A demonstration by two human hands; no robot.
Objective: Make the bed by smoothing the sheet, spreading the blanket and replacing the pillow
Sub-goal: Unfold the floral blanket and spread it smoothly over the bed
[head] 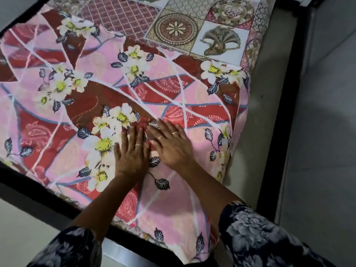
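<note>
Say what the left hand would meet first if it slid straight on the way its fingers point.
The left hand, flat on the blanket, would probably cross the white flower print first; only blanket follows.

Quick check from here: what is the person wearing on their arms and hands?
Both forearms are bare below dark navy sleeves printed with pale grey flowers. The left hand wears one gold ring; the right hand wears two gold rings. No gloves or watch visible.

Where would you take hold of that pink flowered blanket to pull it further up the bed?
Probably at the blanket's far edge, where it ends over the patchwork sheet. That edge lies loose and slightly wavy, so fingers can pinch it from above. Both the left hand and right hand now lie flat mid-blanket.
</note>
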